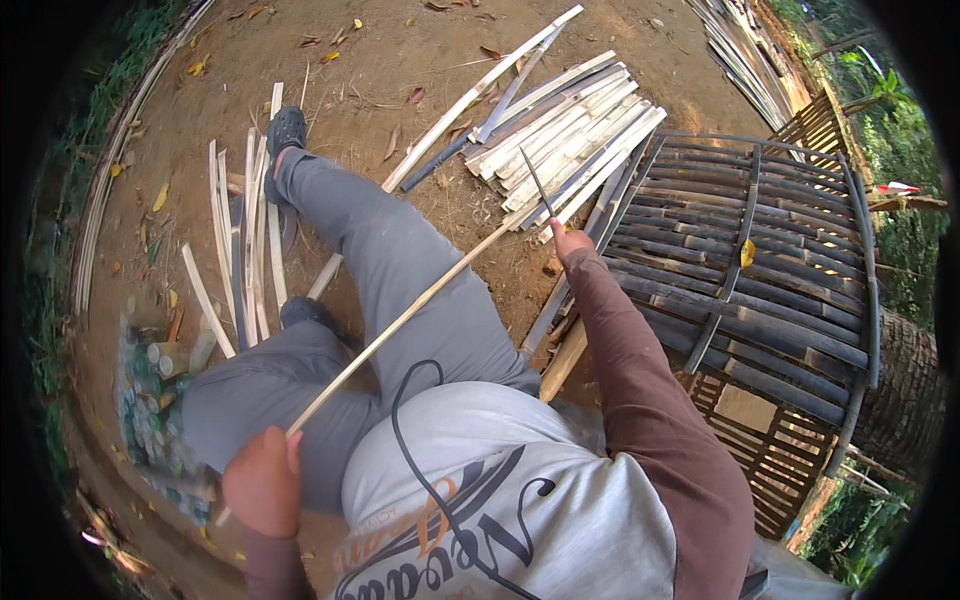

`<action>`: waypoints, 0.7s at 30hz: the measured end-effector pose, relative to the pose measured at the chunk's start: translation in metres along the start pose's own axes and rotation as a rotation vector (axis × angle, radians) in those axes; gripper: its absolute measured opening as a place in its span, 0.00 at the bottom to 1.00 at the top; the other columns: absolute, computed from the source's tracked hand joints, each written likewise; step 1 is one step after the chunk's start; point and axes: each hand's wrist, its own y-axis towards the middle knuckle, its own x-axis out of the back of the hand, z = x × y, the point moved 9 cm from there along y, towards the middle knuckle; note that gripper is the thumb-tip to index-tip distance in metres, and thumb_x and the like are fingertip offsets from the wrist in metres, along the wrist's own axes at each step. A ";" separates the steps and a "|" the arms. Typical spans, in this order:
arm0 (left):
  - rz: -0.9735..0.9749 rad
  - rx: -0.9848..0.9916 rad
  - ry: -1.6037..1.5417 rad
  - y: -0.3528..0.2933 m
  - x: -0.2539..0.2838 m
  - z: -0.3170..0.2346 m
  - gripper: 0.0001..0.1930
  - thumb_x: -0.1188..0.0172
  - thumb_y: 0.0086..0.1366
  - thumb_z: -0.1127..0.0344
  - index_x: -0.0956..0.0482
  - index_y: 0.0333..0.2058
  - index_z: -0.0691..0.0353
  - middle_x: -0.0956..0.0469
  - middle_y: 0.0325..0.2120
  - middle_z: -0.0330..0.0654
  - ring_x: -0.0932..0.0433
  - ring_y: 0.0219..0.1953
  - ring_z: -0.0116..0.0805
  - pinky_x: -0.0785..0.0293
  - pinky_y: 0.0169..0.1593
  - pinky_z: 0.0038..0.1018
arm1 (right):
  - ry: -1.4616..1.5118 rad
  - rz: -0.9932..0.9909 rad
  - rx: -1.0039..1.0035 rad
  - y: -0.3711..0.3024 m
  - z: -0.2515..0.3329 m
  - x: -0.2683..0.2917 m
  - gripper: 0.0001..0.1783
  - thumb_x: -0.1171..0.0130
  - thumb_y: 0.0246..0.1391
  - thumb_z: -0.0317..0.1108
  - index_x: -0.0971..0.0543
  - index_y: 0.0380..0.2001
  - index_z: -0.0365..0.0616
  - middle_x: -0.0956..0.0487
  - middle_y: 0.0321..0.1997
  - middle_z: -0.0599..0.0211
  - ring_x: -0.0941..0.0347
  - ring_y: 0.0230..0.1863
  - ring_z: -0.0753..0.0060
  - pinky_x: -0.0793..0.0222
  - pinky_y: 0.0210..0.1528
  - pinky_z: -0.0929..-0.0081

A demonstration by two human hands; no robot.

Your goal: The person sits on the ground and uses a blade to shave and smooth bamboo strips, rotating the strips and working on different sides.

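A long, pale bamboo strip (408,315) slants across my lap, over my grey-trousered legs. My left hand (262,482) is closed round its near end, by my left thigh, and a short end pokes out below the fist. At the far right my right hand (570,243) grips a knife (537,182) by its handle, with the thin dark blade pointing up and away. The strip's far end lies close to the blade; whether they touch I cannot tell.
Beyond my right hand lies a pile of split bamboo strips (570,125). More loose strips (255,240) lie near my feet. A dark bamboo-slat bench (740,295) stands at the right. Several bottles (150,400) are heaped at the left on the brown dirt ground (390,50).
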 end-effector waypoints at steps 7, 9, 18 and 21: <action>0.095 0.055 -0.116 -0.001 -0.012 0.018 0.18 0.35 0.69 0.51 0.28 0.28 0.57 0.24 0.23 0.45 0.22 0.26 0.52 0.28 0.30 0.44 | 0.069 0.204 0.569 -0.164 0.092 -0.029 0.40 0.50 0.68 0.68 0.13 0.48 0.38 0.15 0.44 0.36 0.18 0.49 0.33 0.25 0.54 0.49; 0.125 0.075 -0.110 -0.006 -0.014 0.023 0.18 0.36 0.70 0.51 0.28 0.29 0.58 0.24 0.23 0.46 0.22 0.27 0.53 0.28 0.30 0.45 | 0.118 0.226 0.482 -0.151 0.084 -0.035 0.40 0.50 0.68 0.68 0.13 0.48 0.37 0.16 0.45 0.35 0.19 0.50 0.33 0.25 0.54 0.49; 0.112 0.030 -0.075 -0.004 0.007 0.014 0.17 0.37 0.70 0.53 0.27 0.30 0.60 0.23 0.24 0.48 0.22 0.27 0.56 0.28 0.31 0.47 | 0.210 0.040 -0.150 0.053 -0.049 -0.020 0.51 0.61 0.67 0.77 0.14 0.49 0.34 0.17 0.51 0.34 0.21 0.57 0.33 0.28 0.59 0.51; 0.126 0.090 -0.106 -0.005 0.006 0.025 0.17 0.36 0.70 0.53 0.27 0.30 0.60 0.23 0.24 0.49 0.23 0.28 0.57 0.29 0.31 0.48 | 0.271 0.053 0.060 0.003 -0.003 -0.009 0.47 0.59 0.69 0.74 0.13 0.46 0.35 0.16 0.44 0.35 0.19 0.50 0.34 0.26 0.54 0.51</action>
